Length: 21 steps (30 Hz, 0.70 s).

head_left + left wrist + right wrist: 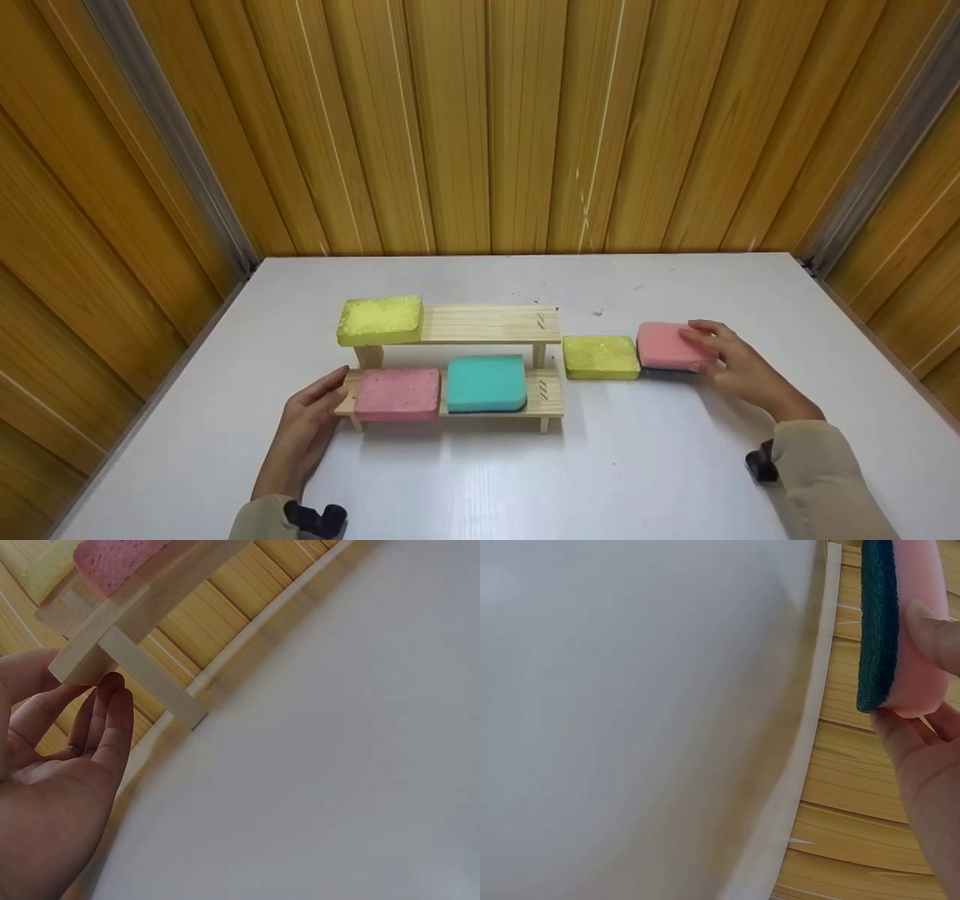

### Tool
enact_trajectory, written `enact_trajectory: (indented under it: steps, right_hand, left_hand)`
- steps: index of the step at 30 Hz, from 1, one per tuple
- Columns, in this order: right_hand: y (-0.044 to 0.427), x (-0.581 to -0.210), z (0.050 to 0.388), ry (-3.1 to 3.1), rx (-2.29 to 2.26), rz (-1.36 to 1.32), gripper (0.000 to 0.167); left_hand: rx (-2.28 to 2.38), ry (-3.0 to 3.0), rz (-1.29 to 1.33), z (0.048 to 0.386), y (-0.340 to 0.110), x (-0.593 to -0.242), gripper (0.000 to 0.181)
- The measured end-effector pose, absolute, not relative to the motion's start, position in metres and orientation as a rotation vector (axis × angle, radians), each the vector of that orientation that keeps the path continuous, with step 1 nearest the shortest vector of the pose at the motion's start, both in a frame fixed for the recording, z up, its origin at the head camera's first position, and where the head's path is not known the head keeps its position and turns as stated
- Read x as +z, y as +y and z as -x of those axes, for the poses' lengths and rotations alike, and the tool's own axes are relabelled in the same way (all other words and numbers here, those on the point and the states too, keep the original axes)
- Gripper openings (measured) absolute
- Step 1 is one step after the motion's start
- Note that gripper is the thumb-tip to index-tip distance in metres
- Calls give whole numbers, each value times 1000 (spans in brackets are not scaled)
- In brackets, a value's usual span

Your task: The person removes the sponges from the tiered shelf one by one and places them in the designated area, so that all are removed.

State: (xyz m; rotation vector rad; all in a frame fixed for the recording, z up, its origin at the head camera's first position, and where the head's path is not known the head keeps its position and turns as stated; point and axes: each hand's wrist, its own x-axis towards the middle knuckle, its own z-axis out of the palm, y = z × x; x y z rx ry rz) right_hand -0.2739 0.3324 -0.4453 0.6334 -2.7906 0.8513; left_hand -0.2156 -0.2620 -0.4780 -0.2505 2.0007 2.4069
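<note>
My right hand (742, 371) grips the right end of a pink sponge (664, 345) with a dark green scouring pad (877, 630) underneath. Its left edge meets a yellow sponge (601, 357) beside a two-step wooden rack (487, 322). My left hand (300, 427) pinches the left end of the rack's lower board (94, 652). On that lower board lie a rosy pink sponge (397, 394) and a turquoise sponge (486, 382) with a dark underside. Another yellow sponge (380, 319) rests at the left of the upper board. Whether the held sponge touches the table cannot be told.
The rack stands on a white table (480, 480). Wood-patterned panels (517, 135) rise behind it and at both sides. Small dark marks (598, 313) dot the tabletop behind the right-hand sponges. Each wrist wears a black device (762, 462).
</note>
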Motion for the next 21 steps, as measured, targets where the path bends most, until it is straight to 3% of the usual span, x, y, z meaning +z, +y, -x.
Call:
enact_trajectory:
  steps: [21]
  right_hand:
    - [338, -445, 278, -2938, 944, -603, 52]
  left_hand:
    - [2436, 1947, 284, 216, -261, -476, 54]
